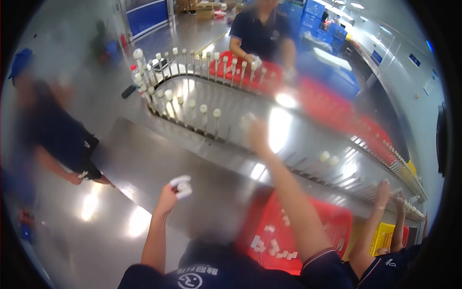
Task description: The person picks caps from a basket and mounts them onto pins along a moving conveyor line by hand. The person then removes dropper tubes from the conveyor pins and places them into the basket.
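Observation:
My left hand (174, 192) is raised over the metal surface at lower centre. Its fingers, with white coverings on the tips, are curled together around something small and white that I cannot make out. Reaching forward, my right hand (255, 132) is at the near row of upright rods on the oval conveyor (207, 89). Motion smears its fingers, and a whitish blur shows at their tips. Just left of it, a rod carries a white cap-like piece (217, 113). Under my right forearm is a red basket (262, 219) with several small white pieces (274, 248) inside.
Across the conveyor a person (262, 31) handles white pieces by red baskets (224, 62). Another person (57, 120) stands at left. At right, a co-worker's hands (383, 190) reach to the rods beside a yellow basket (381, 237). A bottle (134, 73) stands at the conveyor's far-left end.

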`<control>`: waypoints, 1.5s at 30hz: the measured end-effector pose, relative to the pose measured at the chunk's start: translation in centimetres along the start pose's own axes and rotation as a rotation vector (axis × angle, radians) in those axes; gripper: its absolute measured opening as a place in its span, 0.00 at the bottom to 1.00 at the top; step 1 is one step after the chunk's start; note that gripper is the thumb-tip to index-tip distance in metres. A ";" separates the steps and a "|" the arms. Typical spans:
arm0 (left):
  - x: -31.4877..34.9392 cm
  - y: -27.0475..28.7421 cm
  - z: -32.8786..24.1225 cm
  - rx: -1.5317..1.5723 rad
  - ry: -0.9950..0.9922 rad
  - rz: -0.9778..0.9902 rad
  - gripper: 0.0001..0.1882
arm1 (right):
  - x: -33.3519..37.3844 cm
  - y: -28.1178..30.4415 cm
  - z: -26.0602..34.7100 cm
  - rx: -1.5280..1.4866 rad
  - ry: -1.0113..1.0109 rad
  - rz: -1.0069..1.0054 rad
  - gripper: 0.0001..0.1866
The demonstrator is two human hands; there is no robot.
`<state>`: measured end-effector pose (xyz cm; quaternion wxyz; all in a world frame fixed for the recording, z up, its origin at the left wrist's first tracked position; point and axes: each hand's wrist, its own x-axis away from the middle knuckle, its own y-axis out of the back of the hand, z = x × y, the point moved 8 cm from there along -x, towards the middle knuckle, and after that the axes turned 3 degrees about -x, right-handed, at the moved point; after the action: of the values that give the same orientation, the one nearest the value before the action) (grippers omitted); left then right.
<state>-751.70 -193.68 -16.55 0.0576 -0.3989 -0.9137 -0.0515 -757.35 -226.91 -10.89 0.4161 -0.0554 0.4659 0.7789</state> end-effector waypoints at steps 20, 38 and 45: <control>-15.0 -29.0 -9.1 -0.440 -0.544 -0.032 0.20 | 54.0 18.7 -16.9 -1.268 -1.341 -0.707 0.08; 9.0 -53.6 5.5 -0.896 -0.439 0.975 0.16 | 9.6 23.8 -12.6 0.072 0.175 -0.242 0.15; 7.4 -52.1 9.5 -0.633 -0.313 0.996 0.17 | 10.6 22.0 -22.9 0.391 -0.243 0.174 0.10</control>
<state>-795.59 -222.23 -27.31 -0.1815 -0.7789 -0.5552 -0.2281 -786.48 -243.10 -13.76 0.4033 0.1604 0.5574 0.7078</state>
